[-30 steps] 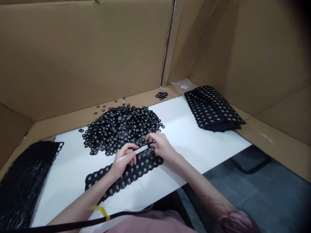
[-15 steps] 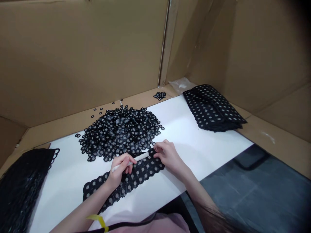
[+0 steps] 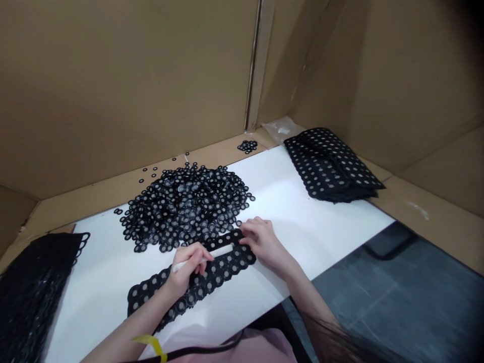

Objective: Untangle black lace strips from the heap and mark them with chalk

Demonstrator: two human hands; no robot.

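- Dotted black sheet (image 3: 220, 269) lies on the white bench (image 3: 295, 212), slanting from near left to far right beneath both hands.
- White stick (image 3: 222, 251), slim as a pen, is gripped in the fingers of the left hand (image 3: 189, 263); its right end points over the right part of the sheet, close to the other hand.
- Left hand's lower fingers curl over the middle of the sheet; whether they touch it is hidden.
- Right hand (image 3: 264, 243) has its thumb and forefinger bent at the sheet's far right corner; I can't make out whether they pinch it or only rest against it.
- Heap of small rings (image 3: 189, 201) sits just beyond the sheet, on the far side of the hands.
- Stack of dotted sheets (image 3: 333, 166) lies at far right, well apart from the fingers.
- Dark bundle (image 3: 34, 287) lies at left, well apart from the left hand.
- Ring cluster (image 3: 247, 146) lies at the far edge, near a clear plastic bag (image 3: 280, 129).
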